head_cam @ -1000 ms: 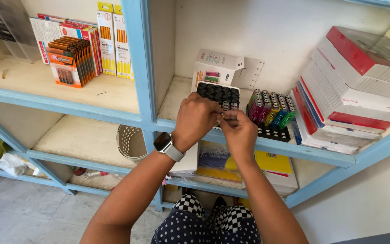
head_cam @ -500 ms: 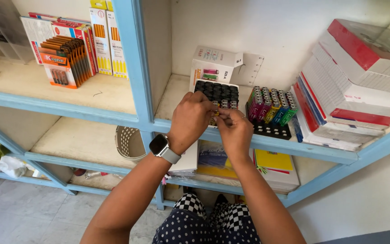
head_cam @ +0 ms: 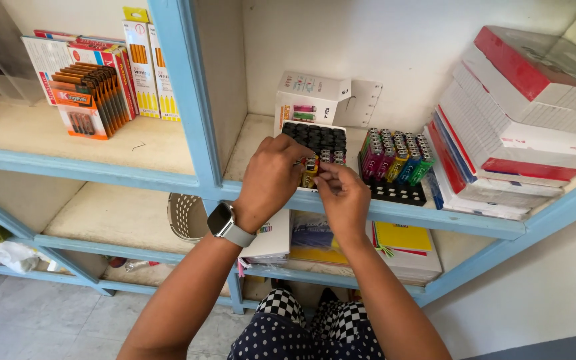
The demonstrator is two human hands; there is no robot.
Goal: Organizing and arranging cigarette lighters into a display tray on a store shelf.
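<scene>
While both hands work at the front of the right-hand compartment, we note the left hand (head_cam: 271, 177) curled over the near edge of a black display tray of lighters (head_cam: 318, 143) standing on the blue-edged shelf (head_cam: 435, 220); its fingers are bent inward, but whether they grip a lighter or only steady the tray we cannot tell, since the knuckles hide the fingertips. A grey smartwatch (head_cam: 223, 223) sits on that wrist. Our right hand (head_cam: 345, 197) is just beside it, thumb and forefinger pinched together on a small lighter (head_cam: 323, 167) at the tray's front row, near a yellow one. Most of the tray's slots show dark and unfilled. To the right, close by, stands a second tray of coloured lighters (head_cam: 395, 160), pink, green and blue. Behind the first tray leans a white carton (head_cam: 311, 97). Further right lies a stack of red-and-white boxes (head_cam: 521, 127). The left compartment holds packs of orange pens (head_cam: 91, 100). Below, a white perforated basket (head_cam: 185, 217) and a yellow notebook (head_cam: 401, 237) rest on the lower shelf.
</scene>
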